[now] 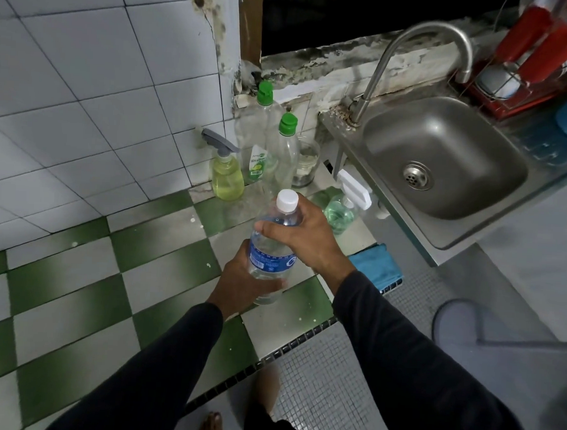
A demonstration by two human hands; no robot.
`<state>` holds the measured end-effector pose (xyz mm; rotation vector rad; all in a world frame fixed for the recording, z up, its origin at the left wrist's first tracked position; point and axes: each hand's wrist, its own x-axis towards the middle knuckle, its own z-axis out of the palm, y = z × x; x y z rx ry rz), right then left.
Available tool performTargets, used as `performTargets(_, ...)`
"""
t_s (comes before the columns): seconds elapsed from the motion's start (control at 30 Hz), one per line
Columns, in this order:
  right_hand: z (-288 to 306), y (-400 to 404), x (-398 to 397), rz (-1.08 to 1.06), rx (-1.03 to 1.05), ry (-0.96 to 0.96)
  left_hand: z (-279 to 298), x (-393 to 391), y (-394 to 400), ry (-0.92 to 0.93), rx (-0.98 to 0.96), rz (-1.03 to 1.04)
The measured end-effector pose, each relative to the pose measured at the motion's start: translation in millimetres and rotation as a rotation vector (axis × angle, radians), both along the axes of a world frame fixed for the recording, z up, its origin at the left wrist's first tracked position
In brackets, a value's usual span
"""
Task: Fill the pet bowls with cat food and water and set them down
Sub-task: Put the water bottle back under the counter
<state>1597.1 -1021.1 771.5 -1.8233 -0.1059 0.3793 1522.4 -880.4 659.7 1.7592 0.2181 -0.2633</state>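
While the left hand wraps the base of the clear plastic water bottle, its long axis tilts up to the white cap, just above the right hand clasping its shoulder.

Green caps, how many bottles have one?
2. Both stand at the wall left of the sink: the taller bottle at the back with its green cap, and the shorter bottle just in front and to its right. The water bottle in the hands has a white cap.
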Motion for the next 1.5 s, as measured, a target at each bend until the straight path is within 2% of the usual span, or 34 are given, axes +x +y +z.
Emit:
performTargets(0.33,12.1,5.5,-20.0,-0.018,0.022,-0.017,4.6,-16.3,0.9,-0.031,-0.054,0.022)
performTargets(0.67,44.5,20.9,-78.4,-0.007,-0.006,-0.117,27.0,-64.8,17.8,-0.074,-0.087,-0.001)
performTargets(1.1,75.3,53.1,-197.0,-0.015,-0.007,-0.209,52.9,-173.8,53.5,-0.123,-0.023,-0.013)
performTargets(1.5,75.0,64.6,-300.1,0.121,-0.011,-0.21,64.4,-293.4,58.9,-0.147,-0.006,0.082)
